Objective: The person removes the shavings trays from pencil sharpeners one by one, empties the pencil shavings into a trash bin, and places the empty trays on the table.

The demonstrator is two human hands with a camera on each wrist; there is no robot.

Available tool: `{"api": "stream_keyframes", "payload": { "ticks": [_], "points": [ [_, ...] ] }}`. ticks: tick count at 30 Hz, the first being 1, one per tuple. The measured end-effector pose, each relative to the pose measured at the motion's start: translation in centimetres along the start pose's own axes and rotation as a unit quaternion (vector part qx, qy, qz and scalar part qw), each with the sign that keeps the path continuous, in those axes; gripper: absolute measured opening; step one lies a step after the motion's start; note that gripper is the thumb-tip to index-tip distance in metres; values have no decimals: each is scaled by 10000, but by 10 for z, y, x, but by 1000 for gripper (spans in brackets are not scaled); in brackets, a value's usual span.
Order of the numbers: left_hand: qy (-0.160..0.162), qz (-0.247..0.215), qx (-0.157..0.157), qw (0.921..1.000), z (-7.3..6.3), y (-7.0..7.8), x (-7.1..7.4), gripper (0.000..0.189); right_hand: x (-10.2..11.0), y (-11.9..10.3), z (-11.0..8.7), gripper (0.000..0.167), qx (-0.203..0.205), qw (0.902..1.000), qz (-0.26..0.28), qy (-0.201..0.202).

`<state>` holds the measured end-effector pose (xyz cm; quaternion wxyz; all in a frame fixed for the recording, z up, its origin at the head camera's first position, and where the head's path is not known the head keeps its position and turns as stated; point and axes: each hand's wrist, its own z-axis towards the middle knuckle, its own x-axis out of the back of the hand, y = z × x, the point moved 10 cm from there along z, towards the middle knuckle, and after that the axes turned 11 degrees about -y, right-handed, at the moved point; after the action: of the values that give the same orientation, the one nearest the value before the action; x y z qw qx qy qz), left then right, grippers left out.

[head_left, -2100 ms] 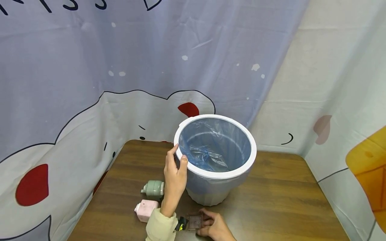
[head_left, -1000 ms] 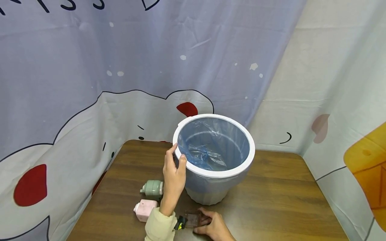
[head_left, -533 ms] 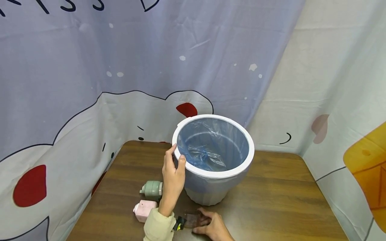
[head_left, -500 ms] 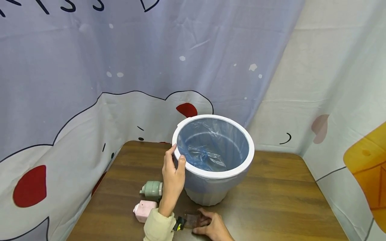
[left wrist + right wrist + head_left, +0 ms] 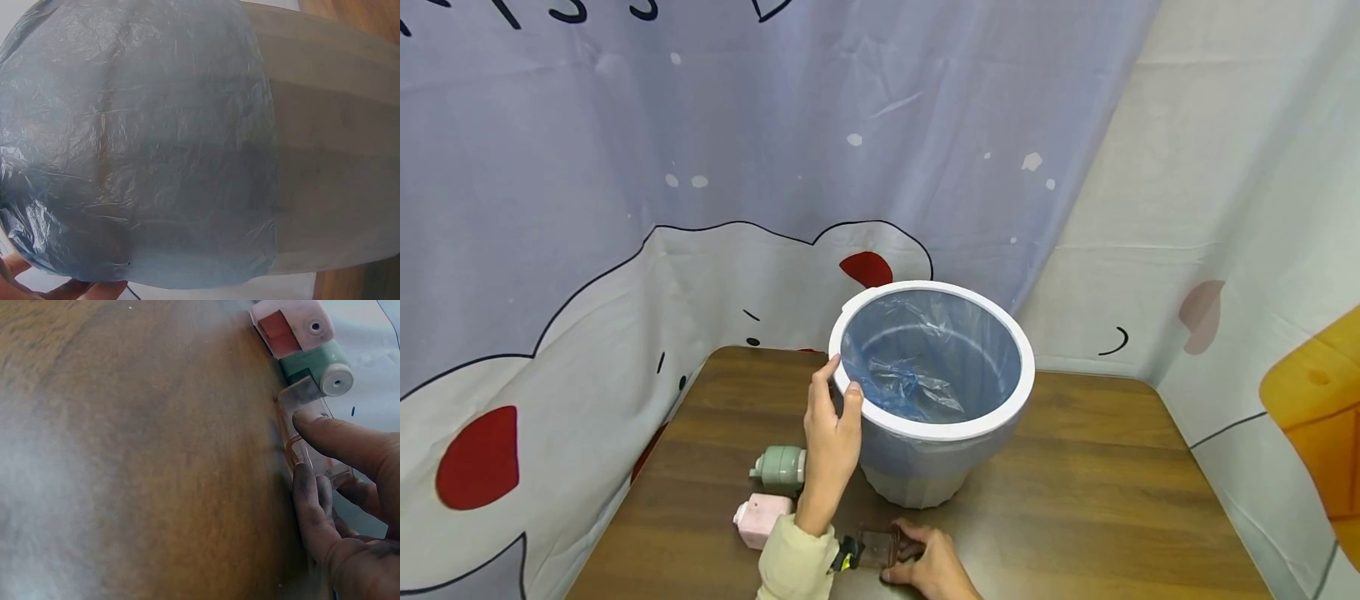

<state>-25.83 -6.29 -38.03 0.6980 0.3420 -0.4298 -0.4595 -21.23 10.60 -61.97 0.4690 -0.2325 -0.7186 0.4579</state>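
White plastic trash bin (image 5: pixel 936 432) upright on the wood-grain surface (image 5: pixel 1097 500), blue film liner (image 5: pixel 917 392) inside, folded over the rim and partway down the outer wall. Left hand (image 5: pixel 831 442) grips the rim at the bin's left side, thumb over the front edge, index tip on the outside. Cream sleeve (image 5: pixel 796 554) on that arm, black band (image 5: pixel 847 552) at the wrist.

Right hand (image 5: pixel 932 567) pinches a clear brownish plastic box (image 5: pixel 876 546) between thumb and fingers, in front of the bin's base, low over the surface; can't tell if it's touching down. Right wrist view: dark smudges on the fingers (image 5: pixel 306 487).

Two pencil sharpeners left of the left forearm: green sharpener (image 5: pixel 781 467) farther back, pink sharpener (image 5: pixel 763 518) nearer, just beside each other. Pink one shows an open drawer slot in the right wrist view.

Printed cloth backdrop (image 5: pixel 587 167) behind the surface, with red, black and orange shapes.
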Motion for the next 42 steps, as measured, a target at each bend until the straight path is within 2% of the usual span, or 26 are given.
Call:
{"api": "stream_keyframes", "payload": {
  "ticks": [6,13,15,19,23,26,28,32,35,39,42],
  "points": [
    [24,0,-83,10000,0,2,0,46,1,0,0,74,-41,9997,-223,60],
    [23,2,-39,10000,-1,1,-1,47,-3,0,-1,76,228,9979,593,-95],
    [6,-7,34,10000,-2,-1,-2,47,-2,0,-2,77,294,9975,647,-61],
    [23,29,133,9999,-5,-5,-2,49,-2,1,-3,78,288,9981,545,-6],
    [35,-3,53,10000,-8,-10,-1,55,-2,1,-4,77,314,9988,365,47],
    [117,-2,111,9999,-14,-18,4,62,-1,0,-4,76,426,9985,352,48],
    [154,10,290,9995,-19,-26,7,65,-2,0,-4,76,478,9979,434,14],
    [77,-39,860,9963,-30,-47,13,65,-3,4,-4,75,473,9976,501,-44],
    [-114,272,1381,9900,-36,-63,19,70,-3,5,-5,73,516,9978,405,-76],
    [-424,1184,1946,9728,-39,-83,27,88,-2,2,-5,74,699,9971,297,-100],
    [-690,1779,2234,9559,-39,-97,35,89,-2,1,-4,76,535,9976,388,-192]
  ]
}}
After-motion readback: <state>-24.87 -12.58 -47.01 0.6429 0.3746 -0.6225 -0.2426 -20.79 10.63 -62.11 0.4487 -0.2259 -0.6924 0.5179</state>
